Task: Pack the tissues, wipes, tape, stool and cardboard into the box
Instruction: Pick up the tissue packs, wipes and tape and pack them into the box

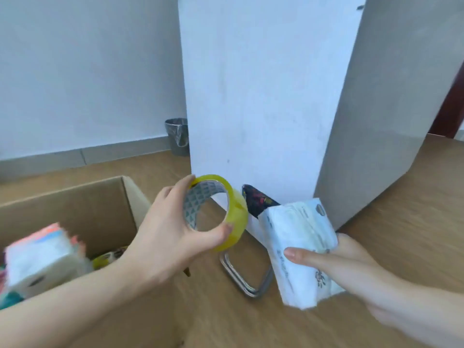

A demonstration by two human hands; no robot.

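Yellow tape roll (pixel 227 212) between left fingers (pixel 223 231)

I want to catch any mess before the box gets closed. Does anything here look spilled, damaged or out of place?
Nothing looks spilled or damaged. The left hand holds the tape roll and the right hand a tissue pack. The folded stool lies on the floor beside the box, not yet packed.

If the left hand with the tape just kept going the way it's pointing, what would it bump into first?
Probably the white pillar. The left hand, gripping the yellow tape roll, points up and to the right toward its base. Depth is unclear, so it might pass just in front.
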